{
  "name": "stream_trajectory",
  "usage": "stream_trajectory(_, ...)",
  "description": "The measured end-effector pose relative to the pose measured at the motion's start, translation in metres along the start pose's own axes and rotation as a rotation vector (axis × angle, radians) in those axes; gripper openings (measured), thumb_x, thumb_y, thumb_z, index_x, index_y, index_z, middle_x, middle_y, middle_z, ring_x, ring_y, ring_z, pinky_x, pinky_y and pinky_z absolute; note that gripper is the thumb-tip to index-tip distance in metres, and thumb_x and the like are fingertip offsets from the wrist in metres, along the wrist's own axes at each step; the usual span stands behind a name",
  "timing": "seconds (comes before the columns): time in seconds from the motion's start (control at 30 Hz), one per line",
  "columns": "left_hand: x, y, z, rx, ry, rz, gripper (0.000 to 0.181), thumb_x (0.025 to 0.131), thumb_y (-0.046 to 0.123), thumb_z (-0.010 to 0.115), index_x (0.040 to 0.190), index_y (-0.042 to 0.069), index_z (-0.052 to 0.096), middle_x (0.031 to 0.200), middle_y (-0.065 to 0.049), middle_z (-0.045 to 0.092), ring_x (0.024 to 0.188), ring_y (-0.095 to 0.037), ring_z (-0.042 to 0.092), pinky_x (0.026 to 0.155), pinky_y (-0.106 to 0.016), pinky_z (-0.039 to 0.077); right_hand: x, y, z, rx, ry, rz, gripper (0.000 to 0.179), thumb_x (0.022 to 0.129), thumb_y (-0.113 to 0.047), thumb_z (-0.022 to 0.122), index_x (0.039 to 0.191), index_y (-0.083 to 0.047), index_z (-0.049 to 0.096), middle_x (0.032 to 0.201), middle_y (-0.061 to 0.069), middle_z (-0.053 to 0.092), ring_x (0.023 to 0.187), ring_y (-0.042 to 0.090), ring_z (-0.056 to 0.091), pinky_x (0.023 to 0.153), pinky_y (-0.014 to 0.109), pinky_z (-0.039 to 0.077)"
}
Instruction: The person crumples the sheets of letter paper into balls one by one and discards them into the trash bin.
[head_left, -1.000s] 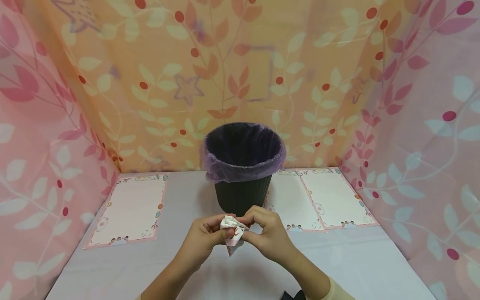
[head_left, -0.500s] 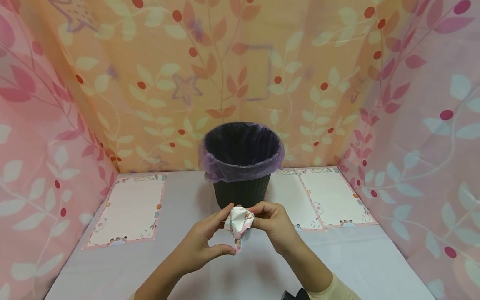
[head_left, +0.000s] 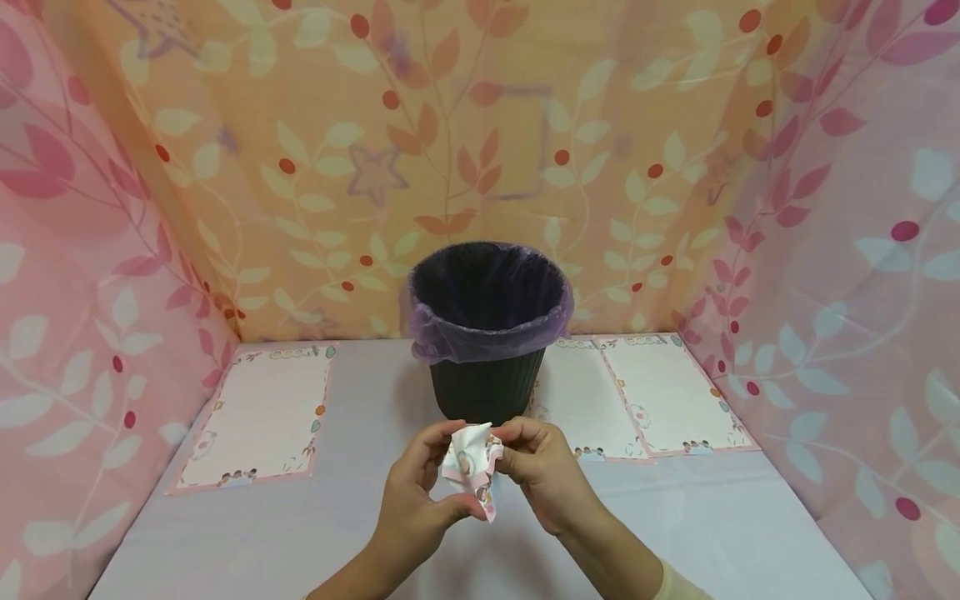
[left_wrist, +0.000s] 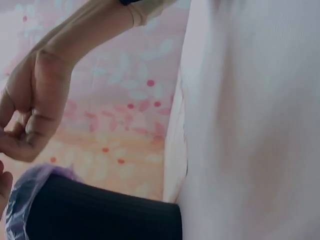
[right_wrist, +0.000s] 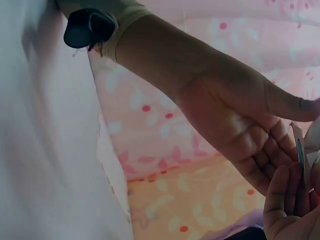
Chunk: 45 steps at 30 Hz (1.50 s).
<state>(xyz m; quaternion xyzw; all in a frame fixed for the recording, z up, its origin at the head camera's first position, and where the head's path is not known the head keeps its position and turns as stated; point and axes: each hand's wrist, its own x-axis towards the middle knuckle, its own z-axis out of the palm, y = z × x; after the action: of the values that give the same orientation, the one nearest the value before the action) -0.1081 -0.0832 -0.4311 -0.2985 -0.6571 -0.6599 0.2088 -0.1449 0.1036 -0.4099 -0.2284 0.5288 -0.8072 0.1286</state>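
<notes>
A crumpled sheet of paper (head_left: 471, 458), white with a pink printed border, is held up in front of the bin between my two hands. My left hand (head_left: 420, 492) holds it from the left, fingers at its upper edge and thumb near its lower tip. From the other side my right hand (head_left: 546, 475) pinches its edge between thumb and fingers. In the right wrist view, part of the paper (right_wrist: 302, 155) shows at the right edge. The paper is out of sight in the left wrist view.
Just beyond my hands stands a dark ribbed bin (head_left: 487, 387) with a purple liner (head_left: 491, 343) folded over its rim. One bordered sheet (head_left: 255, 417) lies flat at left. Two more, a partly hidden sheet (head_left: 585, 408) and a full sheet (head_left: 675, 396), lie right. Patterned curtains (head_left: 450, 125) surround the table.
The paper has been turned and reshaped between my hands, its white face now bunched upward. My left fingers and thumb have spread wider around it. The bin and flat sheets have stayed put.
</notes>
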Motion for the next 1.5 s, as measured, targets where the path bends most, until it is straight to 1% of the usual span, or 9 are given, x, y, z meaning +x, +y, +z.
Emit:
stream_trajectory(0.13, 0.002, 0.001, -0.001, 0.005, -0.012, -0.020, 0.079, 0.077, 0.031, 0.084, 0.143, 0.005, 0.050, 0.125, -0.014, 0.065, 0.107, -0.018, 0.066, 0.097, -0.023, 0.054, 0.002, 0.000, 0.001, 0.035, 0.004, 0.034, 0.016, 0.091, -0.009, 0.075, 0.095, -0.024, 0.076, 0.093, -0.011, 0.076, 0.085, 0.003, 0.067, 0.076, 0.019, 0.055)
stream_trajectory(0.37, 0.009, -0.001, -0.014, -0.011, -0.144, -0.063, 0.095, 0.070, 0.040, 0.085, 0.151, 0.008, 0.046, 0.130, -0.014, 0.067, 0.116, -0.017, 0.064, 0.101, -0.025, 0.053, 0.006, 0.000, -0.005, 0.029, 0.030, 0.082, 0.015, 0.091, -0.009, 0.075, 0.092, -0.024, 0.074, 0.091, -0.010, 0.075, 0.082, 0.004, 0.065, 0.076, 0.020, 0.054)
stream_trajectory(0.6, 0.005, 0.002, -0.008, 0.004, -0.024, -0.146, 0.083, 0.072, 0.023, 0.092, 0.143, 0.006, 0.053, 0.126, -0.011, 0.069, 0.107, -0.019, 0.068, 0.097, -0.025, 0.055, 0.005, 0.006, -0.002, -0.068, 0.068, 0.032, 0.012, 0.089, -0.011, 0.078, 0.092, -0.020, 0.071, 0.091, -0.009, 0.073, 0.084, 0.003, 0.064, 0.077, 0.019, 0.055)
stream_trajectory(0.83, 0.001, 0.005, 0.001, -0.030, 0.130, -0.325, 0.049, 0.087, 0.003, 0.081, 0.132, 0.006, 0.060, 0.121, -0.010, 0.069, 0.099, -0.018, 0.070, 0.080, -0.028, 0.062, 0.002, 0.015, 0.003, -0.213, 0.122, 0.009, 0.018, 0.085, -0.006, 0.081, 0.093, -0.002, 0.066, 0.098, 0.002, 0.071, 0.087, 0.010, 0.065, 0.078, 0.022, 0.058)
stream_trajectory(0.97, 0.003, 0.006, 0.002, -0.058, 0.155, -0.382, 0.047, 0.089, 0.004, 0.079, 0.132, 0.004, 0.060, 0.122, -0.013, 0.069, 0.102, -0.020, 0.071, 0.082, -0.029, 0.062, 0.000, 0.016, 0.007, -0.280, 0.174, -0.035, 0.023, 0.085, 0.001, 0.080, 0.096, 0.010, 0.062, 0.100, 0.011, 0.069, 0.085, 0.014, 0.065, 0.076, 0.023, 0.059)
stream_trajectory(1.13, 0.006, 0.004, -0.001, -0.078, 0.167, -0.433, 0.041, 0.092, 0.008, 0.076, 0.130, 0.003, 0.062, 0.120, -0.015, 0.071, 0.103, -0.020, 0.072, 0.085, -0.028, 0.061, -0.004, 0.014, 0.012, -0.443, 0.146, -0.085, 0.018, 0.087, -0.004, 0.080, 0.101, -0.001, 0.070, 0.106, 0.012, 0.069, 0.094, 0.019, 0.070, 0.082, 0.027, 0.061)
stream_trajectory(1.2, 0.007, 0.003, -0.005, -0.054, 0.170, -0.417, 0.038, 0.092, 0.009, 0.076, 0.128, 0.005, 0.064, 0.116, -0.013, 0.073, 0.100, -0.019, 0.072, 0.083, -0.026, 0.061, -0.005, 0.010, 0.011, -0.488, 0.090, -0.125, 0.019, 0.089, -0.005, 0.079, 0.106, -0.003, 0.071, 0.110, 0.013, 0.070, 0.099, 0.020, 0.071, 0.086, 0.030, 0.061)
stream_trajectory(1.3, 0.009, 0.002, -0.011, 0.059, 0.128, -0.312, 0.036, 0.090, 0.009, 0.077, 0.124, 0.007, 0.067, 0.110, -0.007, 0.076, 0.098, -0.018, 0.073, 0.082, -0.027, 0.061, -0.002, 0.004, 0.006, -0.447, -0.011, -0.131, 0.021, 0.094, -0.005, 0.073, 0.113, 0.002, 0.069, 0.112, 0.017, 0.068, 0.104, 0.021, 0.071, 0.091, 0.031, 0.060)
stream_trajectory(1.5, 0.012, 0.004, -0.021, 0.241, -0.018, -0.132, 0.037, 0.084, 0.013, 0.083, 0.120, 0.014, 0.074, 0.112, 0.005, 0.074, 0.105, -0.013, 0.068, 0.087, -0.024, 0.058, 0.005, -0.008, -0.007, -0.339, -0.124, 0.048, 0.033, 0.091, -0.008, 0.078, 0.117, 0.006, 0.063, 0.111, 0.014, 0.068, 0.099, 0.020, 0.071, 0.086, 0.031, 0.061)
